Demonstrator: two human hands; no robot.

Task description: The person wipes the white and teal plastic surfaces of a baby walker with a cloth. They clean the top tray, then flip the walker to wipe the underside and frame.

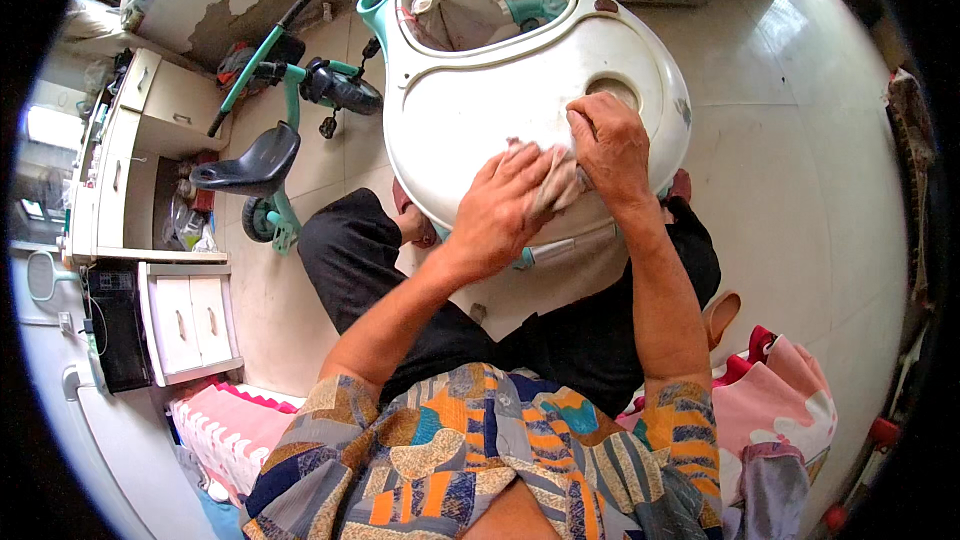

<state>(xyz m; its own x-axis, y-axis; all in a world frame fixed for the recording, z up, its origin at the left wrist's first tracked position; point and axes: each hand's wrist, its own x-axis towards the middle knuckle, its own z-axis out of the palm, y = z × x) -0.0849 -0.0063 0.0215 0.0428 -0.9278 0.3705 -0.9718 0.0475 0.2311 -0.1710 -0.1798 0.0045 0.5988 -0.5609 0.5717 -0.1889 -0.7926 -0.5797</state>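
Before me stands a baby walker with a broad white plastic tray and turquoise parts. My left hand lies on the near part of the tray, its fingers over a crumpled pale cloth pressed to the surface. The cloth is slightly blurred. Just to the right, my right hand rests on the tray with curled fingers, beside the round cup recess. Whether anything is inside its curl is hidden. Beyond the tray surface, the seat opening holds a grey fabric seat.
A tricycle with a black saddle stands on the tiled floor to the left. White cabinets line the left side. Pink fabric covers the seat beneath me, and a brown slipper lies at the right.
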